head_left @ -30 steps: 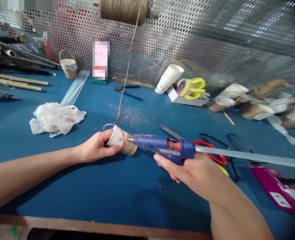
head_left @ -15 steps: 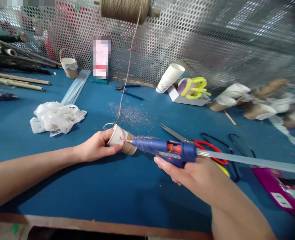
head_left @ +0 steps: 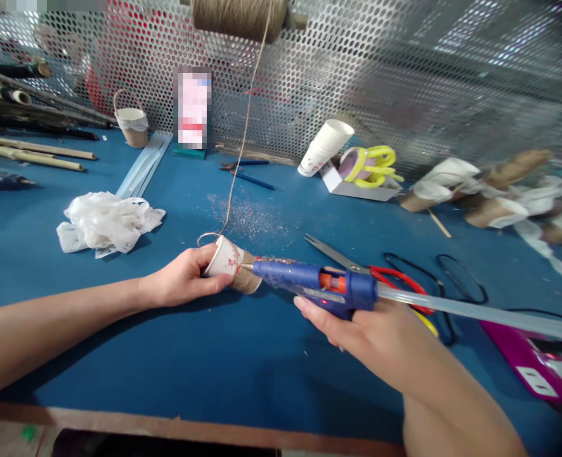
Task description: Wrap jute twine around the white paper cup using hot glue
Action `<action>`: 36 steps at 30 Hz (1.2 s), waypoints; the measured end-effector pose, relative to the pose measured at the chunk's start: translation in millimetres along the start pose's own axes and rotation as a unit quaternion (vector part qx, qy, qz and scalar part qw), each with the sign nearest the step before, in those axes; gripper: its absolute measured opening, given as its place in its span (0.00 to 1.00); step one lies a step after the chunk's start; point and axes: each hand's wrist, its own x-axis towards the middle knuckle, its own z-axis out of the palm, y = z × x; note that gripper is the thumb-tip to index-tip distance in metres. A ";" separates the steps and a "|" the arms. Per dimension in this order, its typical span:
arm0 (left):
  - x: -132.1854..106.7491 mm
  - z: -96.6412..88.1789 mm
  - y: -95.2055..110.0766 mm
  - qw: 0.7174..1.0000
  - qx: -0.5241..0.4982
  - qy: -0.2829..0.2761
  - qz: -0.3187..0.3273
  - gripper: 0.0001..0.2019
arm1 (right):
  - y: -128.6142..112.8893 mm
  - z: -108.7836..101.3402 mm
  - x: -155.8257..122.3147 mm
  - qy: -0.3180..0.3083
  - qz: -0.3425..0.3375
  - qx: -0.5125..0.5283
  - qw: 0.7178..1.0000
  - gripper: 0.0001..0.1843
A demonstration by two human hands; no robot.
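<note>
My left hand [head_left: 181, 279] grips a small paper cup [head_left: 224, 259] lying on its side just above the blue table [head_left: 167, 355]; the cup's base end is wrapped in jute twine [head_left: 247, 279]. A strand of twine [head_left: 243, 139] runs from the cup up to a spool [head_left: 236, 16] at the top. My right hand [head_left: 371, 333] holds a blue hot glue gun [head_left: 319, 285], nozzle touching the cup where the twine wrap ends. A clear glue stick [head_left: 481, 311] juts out of the gun's back to the right.
Red-handled scissors [head_left: 380, 274] and black cables lie behind the gun, a magenta object [head_left: 538, 362] at right. A crumpled white plastic bag [head_left: 104, 222], bamboo sticks [head_left: 33, 152], glue sticks [head_left: 143, 165], paper cups [head_left: 323, 147], twine-wrapped cups [head_left: 490, 190] and a perforated metal screen [head_left: 405, 76] surround the work.
The glue gun and my right hand have shifted slightly right and up; the cup and left hand stay in place.
</note>
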 end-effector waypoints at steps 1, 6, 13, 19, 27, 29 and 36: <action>0.1 0.1 0.2 1.000 0.003 0.001 0.002 0.13 | 1.0 0.3 -0.2 -0.008 -0.007 0.015 1.000 0.18; -0.5 0.2 -1.2 1.000 0.016 -0.006 0.002 0.12 | 2.7 1.6 -0.4 -0.033 0.005 0.063 0.997 0.18; -1.1 0.8 1.2 0.999 0.025 -0.005 0.026 0.10 | 1.1 2.9 2.4 -0.036 0.033 0.064 0.997 0.20; -1.6 1.8 2.7 0.999 0.032 -0.007 0.019 0.09 | 0.5 0.7 4.0 -0.035 0.040 0.055 0.997 0.23; -1.5 1.4 2.4 1.000 0.027 -0.009 0.008 0.10 | 3.2 1.3 0.4 -0.030 0.031 0.053 0.998 0.21; -1.6 1.4 2.7 0.999 0.028 -0.006 0.014 0.10 | 3.2 0.8 1.7 -0.041 0.032 0.056 0.997 0.21; -1.7 0.9 2.4 0.999 0.033 -0.009 0.016 0.10 | 2.7 1.5 2.1 -0.037 0.021 0.055 0.998 0.21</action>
